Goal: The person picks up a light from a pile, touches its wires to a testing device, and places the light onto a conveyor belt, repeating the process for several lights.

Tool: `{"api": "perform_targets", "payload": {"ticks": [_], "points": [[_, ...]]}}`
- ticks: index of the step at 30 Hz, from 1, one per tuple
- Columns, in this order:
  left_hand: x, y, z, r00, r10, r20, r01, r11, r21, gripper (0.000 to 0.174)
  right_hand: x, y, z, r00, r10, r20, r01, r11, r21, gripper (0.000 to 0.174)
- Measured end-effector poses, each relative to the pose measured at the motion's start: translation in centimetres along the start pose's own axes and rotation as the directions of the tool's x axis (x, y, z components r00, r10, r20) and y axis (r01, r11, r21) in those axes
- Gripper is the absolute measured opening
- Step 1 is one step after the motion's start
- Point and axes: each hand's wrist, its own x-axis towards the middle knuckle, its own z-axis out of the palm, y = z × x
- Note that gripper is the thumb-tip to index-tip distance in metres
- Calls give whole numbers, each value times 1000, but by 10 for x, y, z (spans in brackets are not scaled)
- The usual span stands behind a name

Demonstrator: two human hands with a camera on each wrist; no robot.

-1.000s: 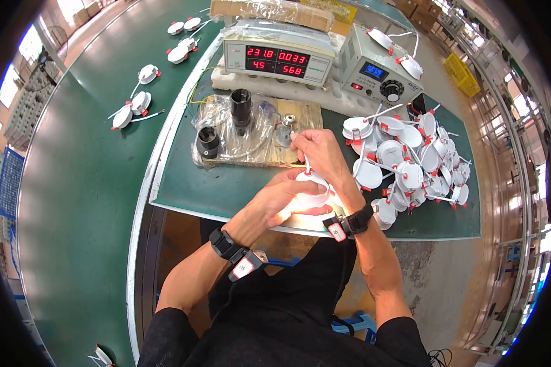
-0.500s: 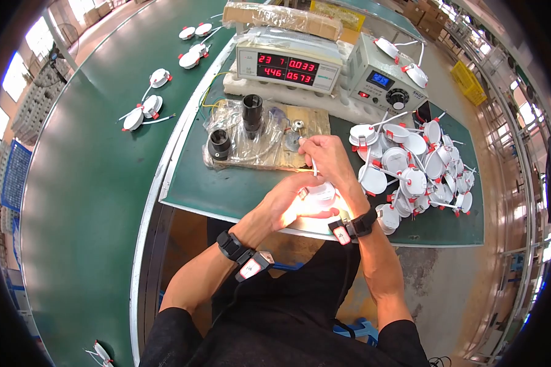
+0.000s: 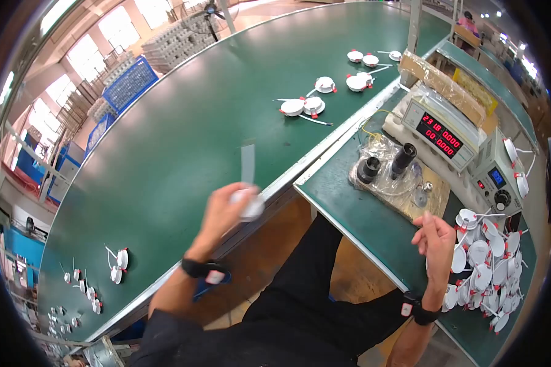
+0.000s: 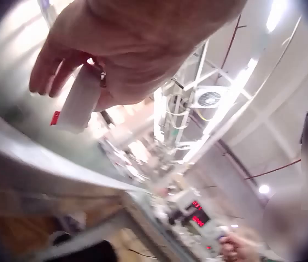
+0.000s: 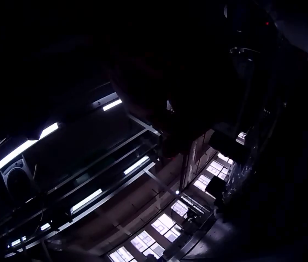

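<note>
A round white downlight (image 3: 251, 207) is gripped in my left hand (image 3: 223, 214), blurred by motion, over the near edge of the green belt (image 3: 165, 165). In the left wrist view the downlight (image 4: 80, 103) shows edge-on under the fingers, with a red clip on its rim. My right hand (image 3: 438, 244) hovers over the workbench (image 3: 343, 183), fingers loosely bent and holding nothing, between the wooden test board (image 3: 404, 205) and a heap of white downlights (image 3: 480, 275). The right wrist view is too dark to show the hand's detail.
Two black sockets (image 3: 404, 160) stand on the plastic-wrapped board. Behind it are a power meter (image 3: 438, 136) with red digits and a grey supply box (image 3: 499, 174). Several downlights (image 3: 292, 107) lie at the belt's far side, others (image 3: 121, 260) at its left end.
My left hand has carried the downlight left from the bench to the belt, and its glow is gone. My right hand has let go of its lead. The view has swung left; current and power read zero.
</note>
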Motion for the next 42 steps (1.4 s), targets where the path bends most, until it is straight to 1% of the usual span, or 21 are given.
{"api": "perform_targets", "payload": {"ticks": [2,3,4,7,8,10,12,14,16,19,22,25,26,29,30,33,34,35,37,39,42], "points": [[-19,-66,-88,982,-22,-189,105,892,439,35,-7,-5,10,998,-34,59,31,998,53,36],[-32,-100,-121,955,197,-222,7,732,681,39,-10,-7,16,995,-52,81,46,996,71,35],[-51,-118,-143,904,388,-178,3,411,912,38,-10,-10,20,992,-73,99,65,994,90,34],[-63,-63,-151,915,20,-402,389,215,896,37,-9,-16,27,992,-68,108,56,992,110,33],[-51,-31,-141,913,-53,-404,404,232,885,33,-7,-17,28,992,-61,110,49,993,103,33],[-19,-8,-115,956,244,-164,65,368,927,33,-6,-19,30,993,-54,108,44,995,89,33],[37,0,-77,966,258,-15,-126,522,844,44,-7,-21,32,995,-8,101,1,997,73,32],[95,7,-36,963,206,172,-257,520,815,52,-15,-27,32,994,53,92,-55,998,23,30],[154,0,-2,909,305,283,-407,516,754,57,-22,-28,29,993,97,67,-97,995,6,29],[213,6,39,866,377,329,-481,443,757,59,-31,-21,26,995,101,19,-101,995,-8,28],[265,-21,66,706,634,316,-615,325,719,48,-32,-17,25,987,155,35,-156,987,31,26],[295,-25,76,796,545,263,-541,446,713,39,-29,-16,28,983,175,57,-178,983,46,24],[297,-24,76,766,581,274,-551,375,746,32,-28,-14,31,983,173,68,-177,983,50,24],[265,12,68,897,365,249,-387,380,840,29,-31,-15,33,984,152,92,-158,985,66,24],[251,15,58,884,394,252,-405,375,834,36,-33,-17,34,986,137,94,-144,987,69,24],[181,49,26,899,258,353,-426,699,574,42,-29,-21,41,980,134,149,-148,985,93,20],[151,60,24,894,191,406,-338,881,331,42,-26,-23,50,988,79,133,-94,989,110,20],[121,70,30,870,149,470,-201,978,63,42,-22,-25,61,994,21,110,-35,991,126,23],[58,87,51,792,9,610,124,977,-175,37,-15,-24,81,970,-242,34,235,962,142,31],[9,77,84,676,-30,736,316,915,-253,36,-15,-41,88,958,-284,46,277,954,116,36],[-34,63,123,499,59,865,420,857,-300,41,-28,-52,82,970,-183,158,160,976,151,30]]}}
